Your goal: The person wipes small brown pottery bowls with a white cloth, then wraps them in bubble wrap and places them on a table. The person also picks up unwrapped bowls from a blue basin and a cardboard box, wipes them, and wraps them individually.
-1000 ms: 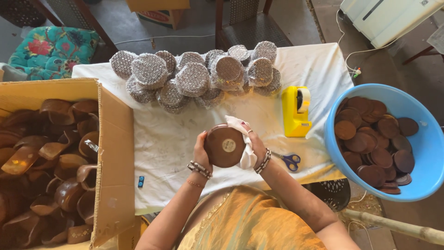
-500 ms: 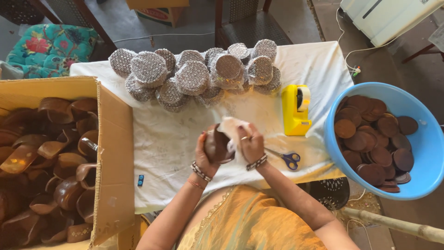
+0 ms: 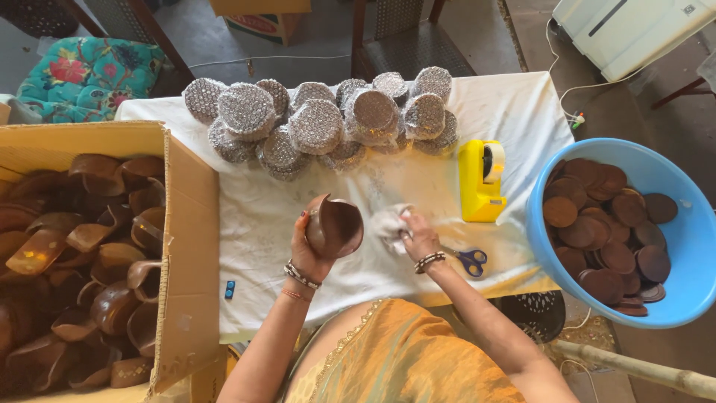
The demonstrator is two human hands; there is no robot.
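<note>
We observed the left hand (image 3: 309, 250) gripping a brown wooden bowl (image 3: 335, 225), fingers curled around its rim and underside, the bowl tilted on its side above the white tablecloth (image 3: 276, 216). The right hand (image 3: 419, 233) lay just beside it, fingers closed on a crumpled white cloth (image 3: 388, 222) that rested against the tablecloth, apart from the bowl. Both wrists carried beaded bracelets.

We noted blue-handled scissors (image 3: 470, 261) near the right wrist and a yellow tape dispenser (image 3: 481, 181) beyond them. Round items wrapped in bubble wrap (image 3: 321, 119) were piled along the far edge of the table. On the left, an open cardboard box (image 3: 183, 246) held many more brown bowls. On the right, a blue plastic tub (image 3: 690, 239) held flat brown wooden discs (image 3: 604, 224).
</note>
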